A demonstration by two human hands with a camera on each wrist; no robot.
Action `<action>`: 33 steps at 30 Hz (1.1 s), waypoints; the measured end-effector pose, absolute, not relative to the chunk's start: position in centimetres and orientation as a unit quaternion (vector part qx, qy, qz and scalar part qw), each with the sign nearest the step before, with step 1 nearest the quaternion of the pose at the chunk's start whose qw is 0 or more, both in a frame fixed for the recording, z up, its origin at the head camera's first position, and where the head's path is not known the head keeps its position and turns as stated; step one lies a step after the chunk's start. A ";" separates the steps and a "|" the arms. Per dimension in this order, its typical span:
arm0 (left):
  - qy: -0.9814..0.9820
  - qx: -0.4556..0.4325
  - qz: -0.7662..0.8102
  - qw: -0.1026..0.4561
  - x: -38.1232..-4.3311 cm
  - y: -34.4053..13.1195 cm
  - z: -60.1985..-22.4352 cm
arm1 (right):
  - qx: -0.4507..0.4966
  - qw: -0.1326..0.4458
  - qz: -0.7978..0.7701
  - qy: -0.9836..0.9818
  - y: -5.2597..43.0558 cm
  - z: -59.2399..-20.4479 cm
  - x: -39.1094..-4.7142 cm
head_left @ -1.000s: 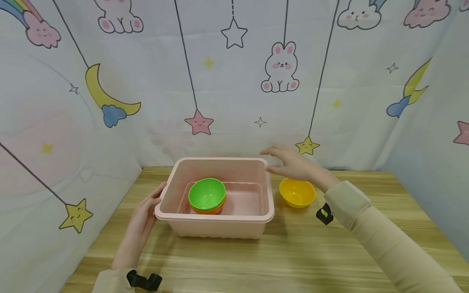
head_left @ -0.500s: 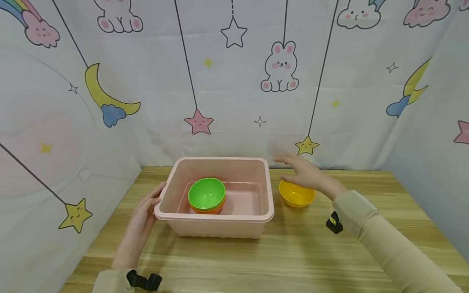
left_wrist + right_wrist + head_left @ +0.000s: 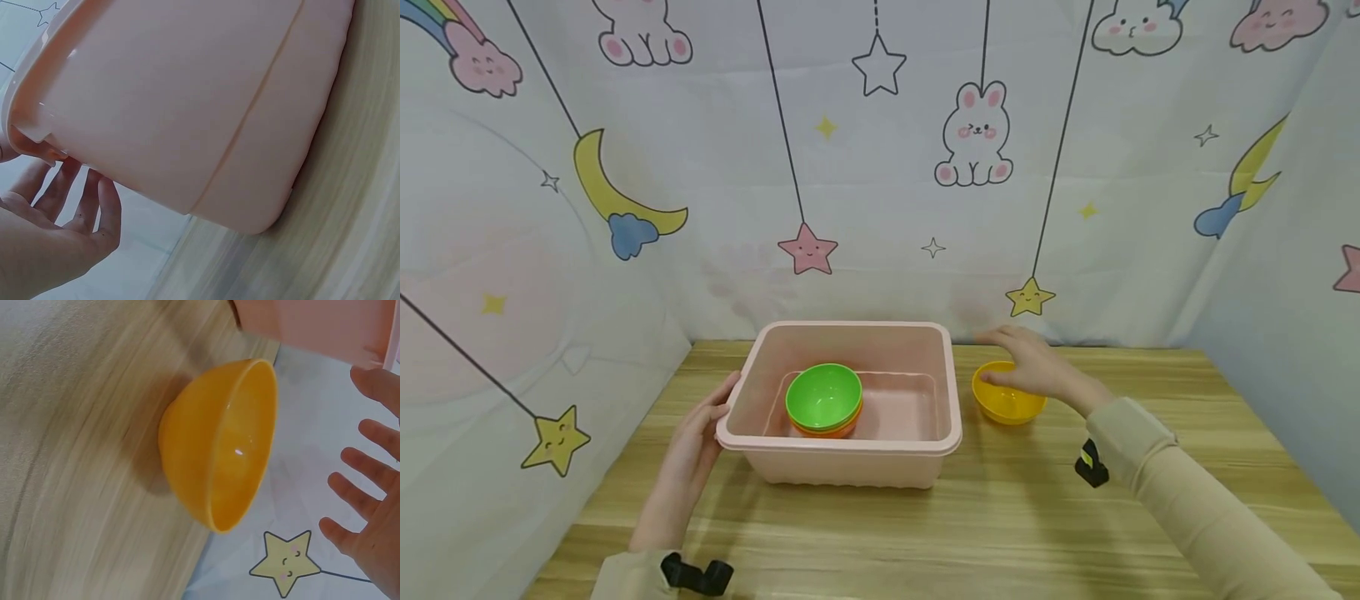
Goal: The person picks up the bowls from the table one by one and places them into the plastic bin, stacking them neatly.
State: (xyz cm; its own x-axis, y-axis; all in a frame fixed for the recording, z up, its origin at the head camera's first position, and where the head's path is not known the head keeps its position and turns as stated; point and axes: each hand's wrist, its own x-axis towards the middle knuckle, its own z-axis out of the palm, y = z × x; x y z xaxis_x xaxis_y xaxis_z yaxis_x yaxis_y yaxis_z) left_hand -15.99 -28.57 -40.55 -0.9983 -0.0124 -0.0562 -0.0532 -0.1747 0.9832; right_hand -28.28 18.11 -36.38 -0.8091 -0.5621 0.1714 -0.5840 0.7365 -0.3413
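Observation:
A pink plastic tub [image 3: 842, 467] stands on the table, with a green bowl [image 3: 823, 400] stacked on an orange one [image 3: 842, 429] toward its left half. My left hand [image 3: 688, 437] holds the tub's left rim; the left wrist view shows the thumb at the rim and bent fingers [image 3: 109, 206] against the wall. To the tub's right, a yellow bowl [image 3: 1011, 406] sits upright on the tabletop. Above that bowl hovers my right hand [image 3: 1033, 367], fingers spread and holding nothing. In the right wrist view, its fingertips [image 3: 340, 481] are apart from the bowl's rim.
The wooden table [image 3: 880, 542] runs back to a white cloth backdrop [image 3: 880, 183] printed with stars, moons and rabbits. Cloth also hangs at both sides. A black strap mount [image 3: 1092, 464] sits at the right cuff, and another mount [image 3: 696, 575] at the left.
My right hand has moved right and down from beside the tub's back right corner to over the yellow bowl. The left hand, tub and bowls have stayed in place.

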 end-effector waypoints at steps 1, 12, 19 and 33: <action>0.642 -0.026 0.766 0.014 -16.0 -28.6 -40.6 | 0.304 0.024 0.190 -0.933 18.2 -36.5 -28.3; 0.641 -0.022 0.767 0.015 -16.0 -28.5 -40.5 | 0.269 -0.029 0.159 -0.950 18.9 -38.0 -28.5; 0.643 -0.011 0.766 0.009 -15.8 -28.5 -40.4 | 0.253 -0.035 0.139 -0.957 18.7 -38.5 -28.4; 0.642 -0.001 0.767 0.005 -15.7 -28.5 -40.5 | 0.244 -0.063 0.138 -0.958 18.9 -39.6 -28.5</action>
